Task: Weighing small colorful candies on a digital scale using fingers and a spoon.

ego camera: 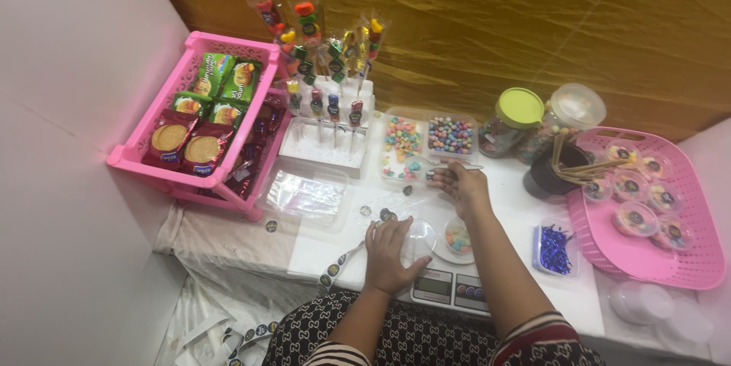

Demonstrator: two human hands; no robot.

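Pinching a thin metal spoon [445, 166] between fingertips, the right hand [463, 185] reaches over a clear tray of coloured sweets [426, 145]; the spoon's handle lies level and points right, its bowl hidden behind the fingers. The left hand [390, 253] lies flat with fingers spread and loose, holding a clear domed lid [419, 238] down against the table, clasping nothing else. Just right of that lid, a small clear cup [458, 238] of pastel sweets sits on a white kitchen scale [449, 290], whose display faces the person.

A white tabletop [502, 183] carries all this, with crinkled clear plastic sheeting [221, 274] hanging off its left front. A white wall panel closes the left side and a shiny gold curtain [533, 23] covers the back. At the left stands a pink rack [205, 122] of biscuit packets; behind the tray, a white block [324, 141] holds wrapped candy skewers [320, 38]. On the right are two jars [541, 118], a dark cup of wooden sticks [548, 172], a box of blue ties [554, 248], and a pink basket [685, 259] with filled, lidded cups.

Both forearms are cut off at the lower edge, and the lap in patterned cloth hides the table's front. Small round stickers [384, 214] near the lid are too tiny to read.

The sweets are small, rounded, in pink, yellow, blue and green.
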